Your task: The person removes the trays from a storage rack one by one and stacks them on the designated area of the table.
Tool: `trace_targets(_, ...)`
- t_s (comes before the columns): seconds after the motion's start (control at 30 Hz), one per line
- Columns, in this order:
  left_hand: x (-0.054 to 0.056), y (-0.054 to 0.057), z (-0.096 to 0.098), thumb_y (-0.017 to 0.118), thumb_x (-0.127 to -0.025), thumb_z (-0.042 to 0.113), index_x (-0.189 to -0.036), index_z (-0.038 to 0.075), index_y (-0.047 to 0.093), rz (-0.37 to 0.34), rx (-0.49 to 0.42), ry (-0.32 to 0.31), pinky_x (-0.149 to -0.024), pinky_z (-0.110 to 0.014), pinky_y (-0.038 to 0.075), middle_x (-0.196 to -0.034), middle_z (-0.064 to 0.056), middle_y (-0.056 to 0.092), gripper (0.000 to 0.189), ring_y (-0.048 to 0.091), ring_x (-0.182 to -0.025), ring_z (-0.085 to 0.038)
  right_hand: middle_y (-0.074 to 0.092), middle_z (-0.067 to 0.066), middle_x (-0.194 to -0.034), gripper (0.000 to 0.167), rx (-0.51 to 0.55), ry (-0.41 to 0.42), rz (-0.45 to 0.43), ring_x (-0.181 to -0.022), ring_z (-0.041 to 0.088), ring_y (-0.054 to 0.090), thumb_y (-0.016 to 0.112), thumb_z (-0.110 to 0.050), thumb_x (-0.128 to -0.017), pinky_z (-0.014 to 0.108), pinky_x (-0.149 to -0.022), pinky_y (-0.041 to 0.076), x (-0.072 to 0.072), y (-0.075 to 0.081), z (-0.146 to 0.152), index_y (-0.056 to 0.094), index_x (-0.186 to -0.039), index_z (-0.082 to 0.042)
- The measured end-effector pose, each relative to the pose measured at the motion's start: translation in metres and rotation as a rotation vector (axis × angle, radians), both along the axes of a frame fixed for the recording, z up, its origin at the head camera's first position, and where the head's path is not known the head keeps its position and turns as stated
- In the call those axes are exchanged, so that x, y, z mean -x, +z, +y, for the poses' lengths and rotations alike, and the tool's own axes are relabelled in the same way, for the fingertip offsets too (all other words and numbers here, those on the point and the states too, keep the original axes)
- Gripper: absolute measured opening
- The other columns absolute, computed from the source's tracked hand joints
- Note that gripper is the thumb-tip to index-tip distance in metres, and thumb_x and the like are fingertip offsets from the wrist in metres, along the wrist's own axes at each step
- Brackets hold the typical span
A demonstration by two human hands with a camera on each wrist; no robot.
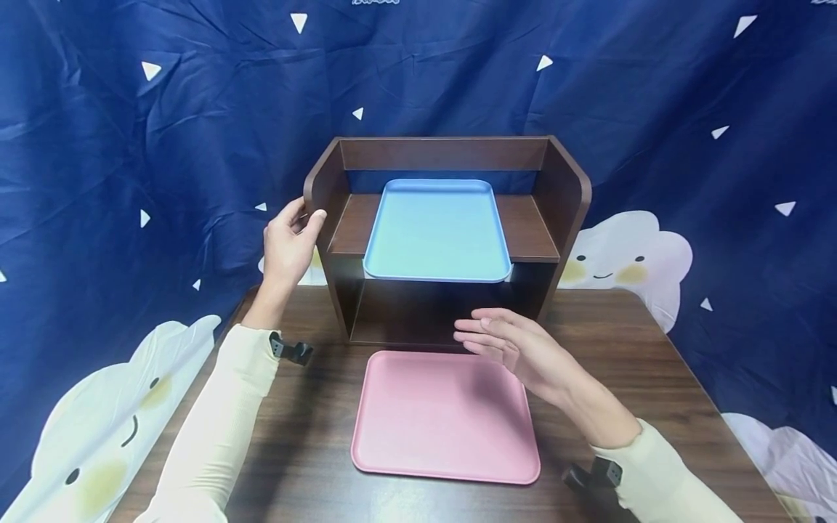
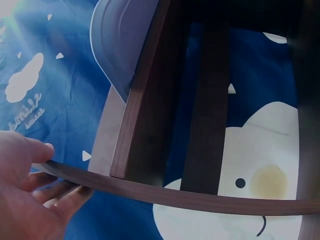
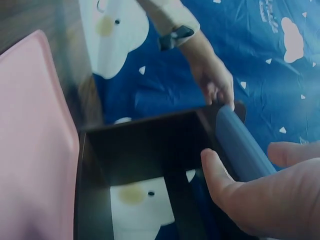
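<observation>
My left hand [image 1: 288, 242] holds the left side panel of a dark brown wooden shelf [image 1: 346, 138]. In the left wrist view the thumb lies on one face of that panel and the fingers behind it. On the upper board lies a blue tray [image 1: 437, 231], its front edge jutting out past the board. Above the far right part of a pink tray [image 1: 438, 428], my right hand [image 1: 516, 349] is raised with its fingers extended, holding nothing. The right wrist view puts its thumb and fingers near the blue tray's edge [image 3: 240, 145].
The shelf stands at the back of a brown wooden table [image 1: 294, 450], with the pink tray flat in front of it. Below the blue tray is the lower compartment [image 1: 418, 312]. A blue curtain [image 1: 196, 145] with white clouds hangs behind and at both sides.
</observation>
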State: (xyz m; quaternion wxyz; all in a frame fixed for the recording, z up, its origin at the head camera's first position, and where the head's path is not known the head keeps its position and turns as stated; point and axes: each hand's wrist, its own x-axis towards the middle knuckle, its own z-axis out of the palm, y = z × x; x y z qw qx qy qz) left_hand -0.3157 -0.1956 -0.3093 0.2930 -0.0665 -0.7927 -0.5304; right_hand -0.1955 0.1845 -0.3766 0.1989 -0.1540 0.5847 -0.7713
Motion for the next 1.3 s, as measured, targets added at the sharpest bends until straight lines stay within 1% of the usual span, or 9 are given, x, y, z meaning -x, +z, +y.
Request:
trace_targets(0.1,0.0,0.0,0.0,0.071,-0.104,0.025,-0.14,0.006,0.069,-0.003,0.0,0.005,-0.111,-0.039,0.056,-0.138,-0.016,0.073,0.041,0.07,-0.129,-0.028,0.062,0.019,-0.151,0.022,0.028,0.019,-0.042,-0.138,0.028,0.065,0.05,-0.018,-0.114,0.035,-0.118,0.052,0.002,0.009,-0.008,0.069,-0.124,-0.017)
trace_targets(0.17,0.001,0.0,0.0,0.07,-0.104,0.025,-0.14,0.006,0.069,-0.002,-0.001,0.006,-0.111,-0.038,0.056,-0.137,-0.016,0.073,0.041,0.07,-0.129,-0.028,0.056,0.024,-0.156,0.024,0.024,0.015,-0.069,-0.141,0.03,0.062,0.05,-0.02,-0.114,0.036,-0.119,0.051,0.004,0.015,-0.015,0.064,-0.13,-0.01)
trace_targets(0.3,0.001,-0.001,0.0,0.07,-0.104,0.024,-0.14,0.005,0.069,-0.001,-0.005,0.001,-0.111,-0.038,0.056,-0.137,-0.016,0.073,0.041,0.07,-0.129,-0.028,0.046,0.027,-0.163,0.056,0.013,0.017,-0.131,-0.149,0.035,0.053,0.051,-0.029,-0.114,0.037,-0.12,0.049,0.008,0.028,-0.028,0.033,-0.157,0.003)
trace_targets(0.4,0.001,-0.001,0.0,0.07,-0.104,0.025,-0.14,0.006,0.069,0.001,-0.007,-0.002,-0.111,-0.038,0.056,-0.136,-0.016,0.073,0.041,0.07,-0.129,-0.028,0.041,0.028,-0.166,0.075,0.048,0.015,-0.187,-0.153,0.038,0.047,0.051,-0.033,-0.114,0.037,-0.122,0.047,0.011,0.035,-0.036,0.012,-0.165,0.006)
trace_targets(0.57,0.002,-0.003,-0.001,0.071,-0.104,0.024,-0.139,0.005,0.069,0.014,-0.005,-0.008,-0.111,-0.038,0.056,-0.136,-0.016,0.073,0.04,0.071,-0.129,-0.027,0.036,0.03,-0.167,0.079,0.169,-0.012,-0.275,-0.156,0.04,0.042,0.052,-0.031,-0.114,0.037,-0.122,0.047,0.017,0.039,-0.047,0.006,-0.167,0.005)
trace_targets(0.8,0.002,-0.005,0.0,0.071,-0.103,0.023,-0.138,0.004,0.07,0.022,-0.006,-0.009,-0.111,-0.039,0.056,-0.136,-0.017,0.073,0.039,0.071,-0.128,-0.029,0.032,0.03,-0.168,0.076,0.271,-0.076,-0.335,-0.156,0.042,0.042,0.055,-0.028,-0.112,0.038,-0.123,0.045,0.024,0.04,-0.056,0.009,-0.166,-0.002)
trace_targets(0.97,0.003,-0.006,-0.001,0.071,-0.103,0.02,-0.136,0.002,0.07,0.046,-0.008,-0.009,-0.11,-0.039,0.056,-0.134,-0.019,0.074,0.037,0.072,-0.126,-0.029,0.033,0.03,-0.166,0.054,0.316,-0.116,-0.328,-0.156,0.044,0.04,0.05,-0.027,-0.114,0.04,-0.124,0.043,0.03,0.042,-0.061,0.025,-0.157,-0.009)
trace_targets(1.13,0.002,-0.004,-0.001,0.071,-0.103,0.02,-0.136,0.003,0.07,0.045,-0.004,-0.004,-0.11,-0.04,0.056,-0.134,-0.018,0.074,0.037,0.072,-0.126,-0.03,0.049,0.019,-0.154,0.037,0.36,-0.157,-0.33,-0.155,0.042,0.042,0.051,-0.023,-0.114,0.041,-0.124,0.044,0.034,0.043,-0.064,0.041,-0.146,-0.008)
trace_targets(1.3,0.002,-0.003,0.0,0.071,-0.103,0.022,-0.138,0.004,0.07,0.032,0.004,0.002,-0.11,-0.04,0.056,-0.135,-0.017,0.074,0.039,0.072,-0.126,-0.029,0.069,0.013,-0.135,0.04,0.394,-0.204,-0.303,-0.153,0.036,0.046,0.055,-0.015,-0.112,0.039,-0.121,0.047,0.033,0.042,-0.067,0.046,-0.148,-0.001)
